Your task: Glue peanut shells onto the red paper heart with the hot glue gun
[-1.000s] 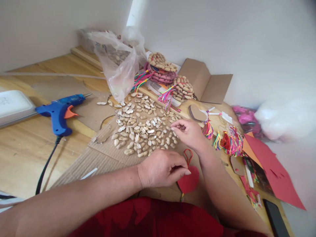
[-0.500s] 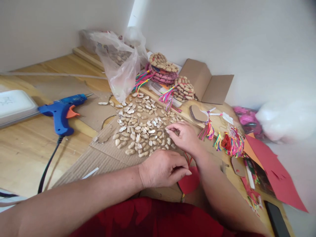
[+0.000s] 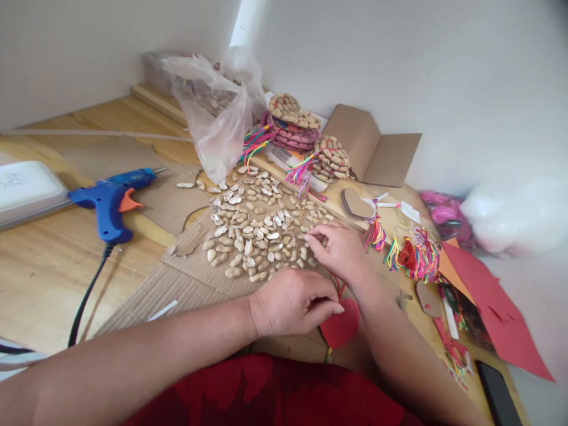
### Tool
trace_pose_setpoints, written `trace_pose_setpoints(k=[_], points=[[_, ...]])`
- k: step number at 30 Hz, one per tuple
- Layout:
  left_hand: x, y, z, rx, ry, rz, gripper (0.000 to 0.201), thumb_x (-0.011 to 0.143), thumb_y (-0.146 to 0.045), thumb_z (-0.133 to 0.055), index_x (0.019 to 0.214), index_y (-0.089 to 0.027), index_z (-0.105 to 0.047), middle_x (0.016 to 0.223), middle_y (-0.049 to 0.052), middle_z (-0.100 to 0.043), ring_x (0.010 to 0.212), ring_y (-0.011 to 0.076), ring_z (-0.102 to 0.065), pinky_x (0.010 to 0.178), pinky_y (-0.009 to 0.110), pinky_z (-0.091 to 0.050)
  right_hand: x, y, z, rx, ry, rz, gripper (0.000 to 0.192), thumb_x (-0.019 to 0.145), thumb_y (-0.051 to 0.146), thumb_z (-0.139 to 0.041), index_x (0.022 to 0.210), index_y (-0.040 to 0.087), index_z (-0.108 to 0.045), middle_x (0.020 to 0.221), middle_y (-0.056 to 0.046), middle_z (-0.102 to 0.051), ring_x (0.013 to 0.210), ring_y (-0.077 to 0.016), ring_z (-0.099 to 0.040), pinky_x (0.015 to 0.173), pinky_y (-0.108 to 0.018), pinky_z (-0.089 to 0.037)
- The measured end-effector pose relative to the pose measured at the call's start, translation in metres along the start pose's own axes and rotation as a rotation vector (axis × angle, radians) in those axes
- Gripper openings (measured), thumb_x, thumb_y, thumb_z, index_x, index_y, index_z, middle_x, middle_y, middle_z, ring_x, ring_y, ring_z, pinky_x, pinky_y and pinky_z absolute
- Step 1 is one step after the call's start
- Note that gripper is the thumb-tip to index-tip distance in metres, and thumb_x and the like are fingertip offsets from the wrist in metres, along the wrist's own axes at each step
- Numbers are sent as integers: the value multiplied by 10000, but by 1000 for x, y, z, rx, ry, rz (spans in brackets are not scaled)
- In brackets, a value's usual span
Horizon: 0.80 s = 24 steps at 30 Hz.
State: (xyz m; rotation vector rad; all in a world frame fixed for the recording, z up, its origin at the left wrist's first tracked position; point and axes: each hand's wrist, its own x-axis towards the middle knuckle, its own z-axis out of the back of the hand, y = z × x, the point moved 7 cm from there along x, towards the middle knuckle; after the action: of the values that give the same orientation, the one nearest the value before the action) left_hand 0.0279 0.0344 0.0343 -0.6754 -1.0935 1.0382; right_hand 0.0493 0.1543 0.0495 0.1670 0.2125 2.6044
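Shells could scatter

Your left hand (image 3: 293, 305) presses the red heart (image 3: 341, 324) on the cardboard (image 3: 195, 269); your right hand (image 3: 339, 248) pinches a peanut shell (image 3: 320, 239) at the pile's edge. A sweeping wrist could knock neighbouring shells (image 3: 257, 222) off

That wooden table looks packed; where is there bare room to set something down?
Bare wooden table lies left of the blue glue gun's black cord. Crowded: the scattered peanut shells on cardboard, and the colourful tassels and red paper at right.
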Motion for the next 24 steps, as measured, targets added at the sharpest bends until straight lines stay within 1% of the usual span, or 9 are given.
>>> trace_pose_setpoints(k=[6, 10, 15, 20, 22, 24], points=[[0, -2, 0, 8, -2, -15, 221, 988, -309, -574, 889, -162, -708, 778, 10, -673, 712, 123, -606, 712, 228, -445, -2, -4, 16, 73, -65, 24, 163, 925, 203, -608, 838, 183, -744, 862, -38, -741, 815, -203, -649, 776, -322, -441], [0, -2, -1, 17, 4, -17, 228, 989, -316, -572, 889, -164, -708, 771, 11, -670, 710, 126, -606, 705, 229, -442, 0, -3, 9, 146, -49, 54, 97, 868, 155, -665, 900, 193, -748, 863, -18, -734, 811, -189, -646, 765, -306, -444], [-1, -2, -1, 33, -7, -26, 243, 995, -324, -557, 885, -165, -704, 777, 16, -674, 720, 131, -613, 708, 232, -441, 5, -2, -2, 126, -40, 45, 36, 823, 171, -728, 838, 203, -727, 791, -6, -709, 777, -194, -623, 761, -318, -435], [-1, -2, -1, 36, -4, -33, 245, 998, -325, -549, 884, -168, -698, 791, 17, -684, 722, 130, -620, 696, 231, -433, 13, 4, 5, 149, -63, 58, 45, 868, 182, -686, 855, 213, -716, 826, -1, -722, 795, -186, -629, 772, -314, -433], [0, -2, -1, 27, -3, -35, 240, 997, -321, -552, 883, -166, -695, 805, 19, -691, 732, 130, -626, 702, 229, -438, 20, 10, 7, 153, -75, 64, 57, 882, 189, -677, 902, 214, -724, 850, -4, -725, 817, -186, -629, 788, -312, -438], [0, -2, -1, 21, -3, -39, 239, 998, -318, -550, 883, -164, -694, 817, 20, -696, 737, 130, -630, 704, 227, -440, 28, 15, 5, 149, -59, 54, 106, 879, 184, -685, 971, 207, -732, 875, -12, -726, 837, -191, -629, 801, -315, -444]])
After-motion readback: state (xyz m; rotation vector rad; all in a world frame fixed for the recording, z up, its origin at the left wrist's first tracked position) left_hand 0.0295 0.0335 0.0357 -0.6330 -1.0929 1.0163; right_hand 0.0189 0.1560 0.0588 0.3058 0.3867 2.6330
